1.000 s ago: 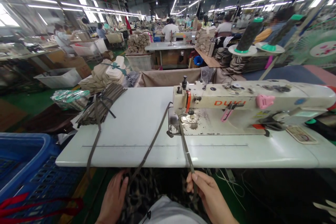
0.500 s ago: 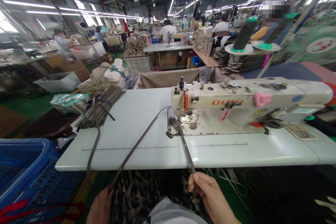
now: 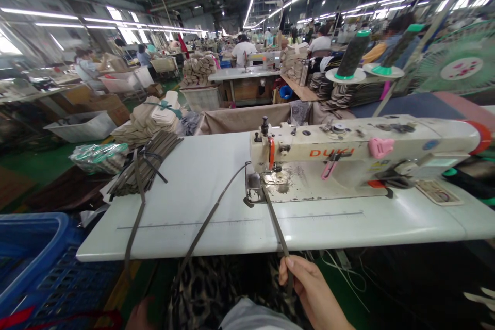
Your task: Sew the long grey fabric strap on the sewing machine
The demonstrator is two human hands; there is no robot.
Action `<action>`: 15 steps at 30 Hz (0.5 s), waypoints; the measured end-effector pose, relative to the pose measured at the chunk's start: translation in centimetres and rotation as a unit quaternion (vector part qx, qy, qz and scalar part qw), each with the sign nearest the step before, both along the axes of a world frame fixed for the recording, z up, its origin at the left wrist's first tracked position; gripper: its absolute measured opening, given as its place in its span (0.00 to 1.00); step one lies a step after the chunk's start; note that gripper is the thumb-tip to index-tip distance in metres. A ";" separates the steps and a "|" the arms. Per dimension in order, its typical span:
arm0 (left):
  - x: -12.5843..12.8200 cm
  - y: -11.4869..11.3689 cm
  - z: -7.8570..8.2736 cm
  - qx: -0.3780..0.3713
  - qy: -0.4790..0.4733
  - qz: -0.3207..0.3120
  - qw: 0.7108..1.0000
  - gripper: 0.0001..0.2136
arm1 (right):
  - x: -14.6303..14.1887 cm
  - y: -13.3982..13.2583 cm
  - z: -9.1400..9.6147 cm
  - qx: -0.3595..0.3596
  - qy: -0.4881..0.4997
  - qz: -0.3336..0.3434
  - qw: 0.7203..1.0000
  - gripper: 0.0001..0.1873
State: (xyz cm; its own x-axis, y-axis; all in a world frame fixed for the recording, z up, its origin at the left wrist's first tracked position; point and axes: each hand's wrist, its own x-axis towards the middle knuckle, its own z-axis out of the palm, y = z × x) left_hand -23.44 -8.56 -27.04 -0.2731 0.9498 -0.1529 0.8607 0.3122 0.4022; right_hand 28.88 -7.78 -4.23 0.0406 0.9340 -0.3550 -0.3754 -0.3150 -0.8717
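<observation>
Held strip (image 3: 276, 220): slants toward wearer, rightward | right hand (image 3: 310, 283): pinching it | left hand (image 3: 139, 315): can't tell (blurred)

1. The right hand (image 3: 305, 281) is raised in front of the body, right of the midline, its back turned mostly outward to the right.
2. Its thumb (image 3: 292, 266) lies uppermost, the tip pressed in a pinch against the bent fingers (image 3: 283, 272) beneath.
3. The right wrist (image 3: 329, 313) looks nearly straight, running down and right to the bottom edge of the view.
4. The left hand (image 3: 139, 315) sits low on the left, well apart from the right, blurred, dim and partly cut off; its finger pose cannot be made out.
</observation>
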 end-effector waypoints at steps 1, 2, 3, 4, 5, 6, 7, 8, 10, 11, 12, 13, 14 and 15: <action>1.2 0.4 1.1 0.014 0.001 -0.003 1.000 0.29 | 0.0 0.0 0.0 0.000 0.003 -0.001 1.000 0.24; 2.5 0.9 2.3 0.019 0.006 -0.008 1.000 0.27 | 0.0 0.0 0.0 0.000 0.007 -0.002 1.000 0.24; 3.8 1.3 3.5 0.040 0.014 -0.008 0.999 0.25 | 0.0 0.1 0.0 0.000 0.013 -0.003 1.000 0.24; 5.2 1.6 4.7 0.068 0.019 -0.019 0.997 0.23 | 0.0 0.1 0.0 -0.002 0.018 -0.004 1.000 0.24; 6.5 1.9 5.7 0.099 0.025 -0.036 0.994 0.21 | 0.0 0.1 0.0 -0.005 0.023 -0.006 1.000 0.24; 7.8 2.1 6.5 0.132 0.030 -0.066 0.989 0.20 | 0.0 0.1 0.1 -0.008 0.027 -0.007 1.000 0.24; 8.9 2.3 7.1 0.158 0.040 -0.099 0.982 0.20 | 0.0 0.1 0.2 -0.011 0.030 -0.009 0.999 0.24; 9.9 2.5 7.5 0.182 0.053 -0.128 0.974 0.20 | 0.0 0.1 0.3 -0.013 0.032 -0.010 0.999 0.23; 11.2 2.7 7.7 0.211 0.085 -0.171 0.959 0.20 | 0.0 0.1 0.4 -0.011 0.039 -0.012 0.999 0.23; 11.6 2.8 7.6 0.219 0.103 -0.187 0.952 0.20 | 0.0 0.1 0.5 -0.008 0.042 -0.011 0.999 0.23; 11.7 2.9 7.4 0.222 0.120 -0.207 0.945 0.19 | 0.1 0.1 0.5 -0.004 0.043 -0.010 0.999 0.23; 11.7 3.0 7.2 0.221 0.138 -0.228 0.938 0.19 | 0.1 0.0 0.5 0.000 0.043 -0.009 0.999 0.23; 11.5 3.0 6.9 0.216 0.156 -0.245 0.932 0.20 | 0.1 0.0 0.4 0.005 0.040 -0.007 0.999 0.23; 11.2 3.0 6.6 0.208 0.174 -0.258 0.927 0.22 | 0.2 0.0 0.4 0.010 0.036 -0.005 0.999 0.23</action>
